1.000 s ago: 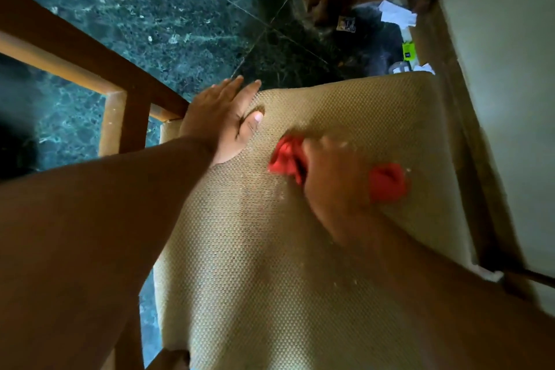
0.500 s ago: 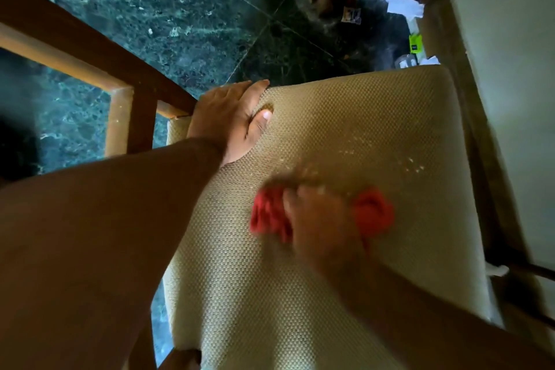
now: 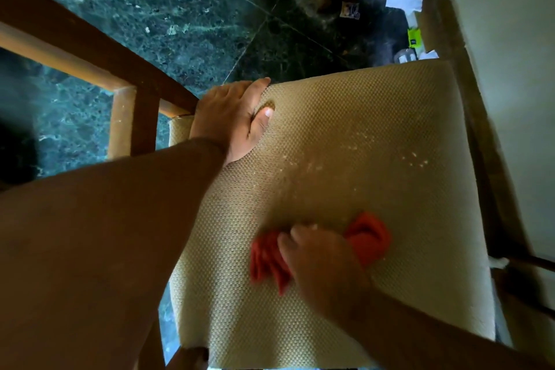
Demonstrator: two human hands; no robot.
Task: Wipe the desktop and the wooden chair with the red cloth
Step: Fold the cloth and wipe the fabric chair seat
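Observation:
The wooden chair [image 3: 90, 60] has a beige woven seat cushion [image 3: 375, 129] that fills the middle of the view. My right hand [image 3: 321, 261] presses a bunched red cloth [image 3: 369, 237] onto the near half of the cushion; red folds stick out on both sides of the hand. My left hand [image 3: 234, 117] rests flat on the cushion's far left corner, fingers over its edge, thumb on top. Pale crumbs [image 3: 414, 159] dot the cushion beyond the cloth.
The chair's wooden armrest [image 3: 129, 117] runs along the left. A dark green marble floor [image 3: 180, 9] lies beyond. A pale surface with a wooden edge [image 3: 510, 69] borders the right side. Paper scraps and litter [image 3: 411, 24] lie on the floor at the far right.
My right hand has dragged the red cloth toward me across the cushion, from the middle to the near half. The left hand has stayed on the far left corner.

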